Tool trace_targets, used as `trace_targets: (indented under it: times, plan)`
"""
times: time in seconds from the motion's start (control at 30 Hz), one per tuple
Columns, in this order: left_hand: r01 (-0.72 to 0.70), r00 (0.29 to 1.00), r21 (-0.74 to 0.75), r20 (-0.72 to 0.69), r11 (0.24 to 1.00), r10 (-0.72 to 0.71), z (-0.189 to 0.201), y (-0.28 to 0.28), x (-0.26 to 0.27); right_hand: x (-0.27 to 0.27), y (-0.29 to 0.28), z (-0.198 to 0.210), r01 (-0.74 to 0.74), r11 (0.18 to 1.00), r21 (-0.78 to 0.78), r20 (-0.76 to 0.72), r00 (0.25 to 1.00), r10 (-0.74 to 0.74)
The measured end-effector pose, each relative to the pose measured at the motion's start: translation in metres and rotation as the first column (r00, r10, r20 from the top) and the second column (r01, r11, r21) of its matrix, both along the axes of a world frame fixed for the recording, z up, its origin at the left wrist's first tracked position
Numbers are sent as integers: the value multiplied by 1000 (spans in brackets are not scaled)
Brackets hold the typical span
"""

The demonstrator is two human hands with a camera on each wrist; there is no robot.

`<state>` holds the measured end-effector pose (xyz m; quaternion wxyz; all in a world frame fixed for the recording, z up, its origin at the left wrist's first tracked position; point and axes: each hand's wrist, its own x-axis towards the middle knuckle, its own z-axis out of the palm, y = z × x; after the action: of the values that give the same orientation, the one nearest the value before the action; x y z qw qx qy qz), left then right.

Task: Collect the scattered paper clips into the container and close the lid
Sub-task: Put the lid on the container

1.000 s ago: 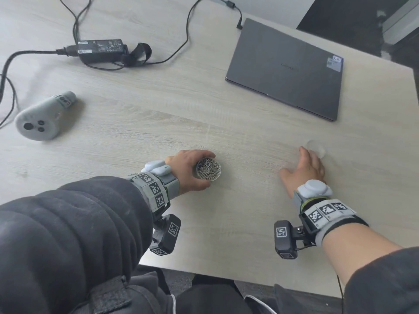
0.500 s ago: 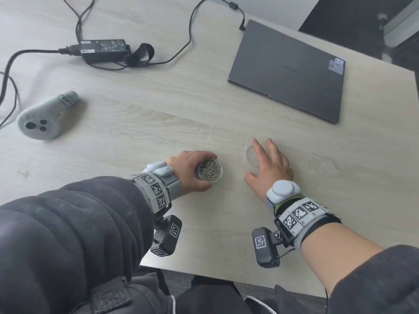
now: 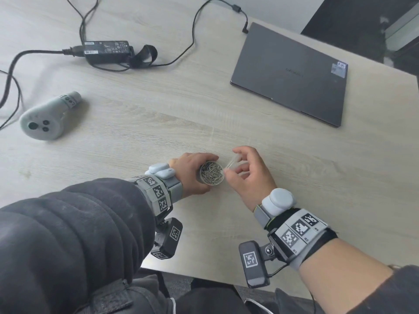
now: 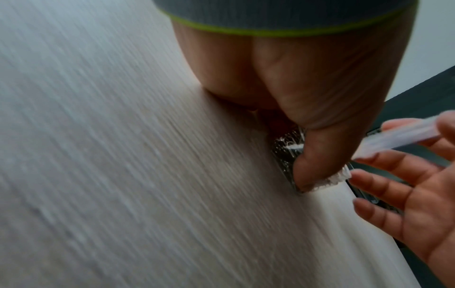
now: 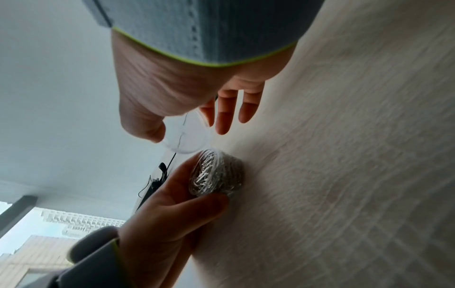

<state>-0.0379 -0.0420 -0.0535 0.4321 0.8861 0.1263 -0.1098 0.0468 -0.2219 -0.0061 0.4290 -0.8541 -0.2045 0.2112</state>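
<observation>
A small round clear container (image 3: 212, 175) full of silver paper clips (image 5: 211, 173) stands on the table near its front edge. My left hand (image 3: 192, 172) grips its side, fingers and thumb curled round it. My right hand (image 3: 246, 172) pinches the clear round lid (image 3: 233, 162) between thumb and forefinger, tilted on edge just right of the container's open mouth. In the right wrist view the lid (image 5: 184, 136) hangs just above the container. The left wrist view shows the lid (image 4: 399, 136) edge-on beside my left thumb (image 4: 320, 165). I see no loose clips on the table.
A closed grey laptop (image 3: 292, 75) lies at the back right. A black power adapter (image 3: 106, 49) with its cables lies at the back left. A grey hand controller (image 3: 48, 116) lies at the left. The light wooden table (image 3: 158, 123) ends close to my body.
My right hand slid the lid leftward across the table, then lifted it and now holds it tilted beside the container. My left hand kept its grip on the container.
</observation>
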Motion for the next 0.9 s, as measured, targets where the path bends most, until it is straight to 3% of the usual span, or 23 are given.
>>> trace_targets:
  times: [0.07, 0.4, 0.53, 0.67, 0.77, 0.9]
  plan:
    - [2, 1000, -8, 8, 1000, -2, 0, 1, 1, -4, 4, 3, 28, 1000, -13, -50, 998, -29]
    - [-14, 999, 25, -52, 1000, 16, 17, -9, 2, -5, -2, 8, -297, 932, -208, 12, 952, 306]
    - [-35, 999, 16, -14, 999, 36, 30, -17, 8, 8, -8, 23, -417, 862, -287, 35, 895, 445]
    - [3, 998, -13, -56, 1000, -3, 54, -27, 19, 26, -19, 43, -440, 815, -378, 85, 860, 504]
    - [32, 997, -17, -64, 999, -33, 69, -38, 31, 37, -28, 56, -454, 812, -367, 174, 824, 540]
    - [48, 997, 10, -63, 999, -47, 86, -54, 49, 57, -40, 74, -539, 741, -401, 169, 751, 638]
